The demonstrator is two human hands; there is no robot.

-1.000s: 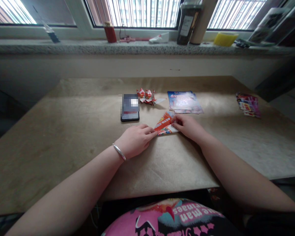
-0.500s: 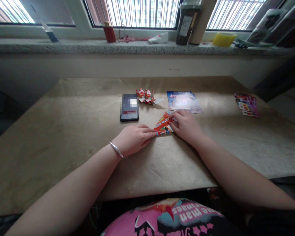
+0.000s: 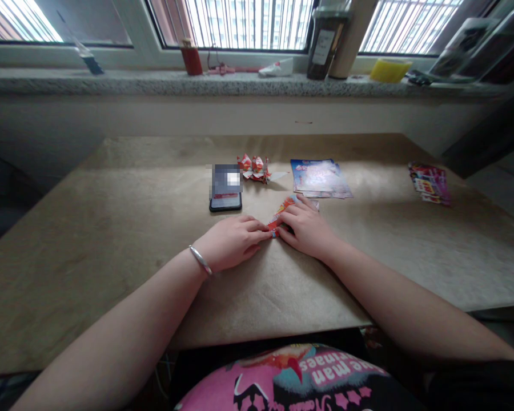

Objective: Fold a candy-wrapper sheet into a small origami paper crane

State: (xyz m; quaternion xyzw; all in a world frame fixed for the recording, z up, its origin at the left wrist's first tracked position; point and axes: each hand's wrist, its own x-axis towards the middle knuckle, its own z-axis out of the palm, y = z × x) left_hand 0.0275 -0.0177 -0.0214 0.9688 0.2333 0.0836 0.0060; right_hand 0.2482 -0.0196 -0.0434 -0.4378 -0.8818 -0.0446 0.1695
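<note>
A folded sheet of colourful printed paper (image 3: 288,203), mostly red and orange, lies flat on the table and is largely covered by my right hand. My left hand (image 3: 240,240), with a silver bangle at the wrist, pinches the paper's left corner at its fingertips. Over the middle of the paper rests my right hand (image 3: 305,229), its fingers outstretched and somewhat apart, pressing down close to the left fingertips. Just beyond the hands, a folded red-and-white paper piece (image 3: 255,166) stands to the left and a stack of blue printed sheets (image 3: 321,177) to the right.
A phone (image 3: 225,188) lies left of the folded paper. More printed cards (image 3: 430,184) sit at the table's right. Along the stone windowsill (image 3: 145,85) stand a red bottle (image 3: 191,58), a dark jar (image 3: 321,48) and a yellow tape roll (image 3: 389,71).
My right hand has slid left and slightly down over the paper, covering more of it and nearing the left fingertips. My left hand has stayed at the corner.
</note>
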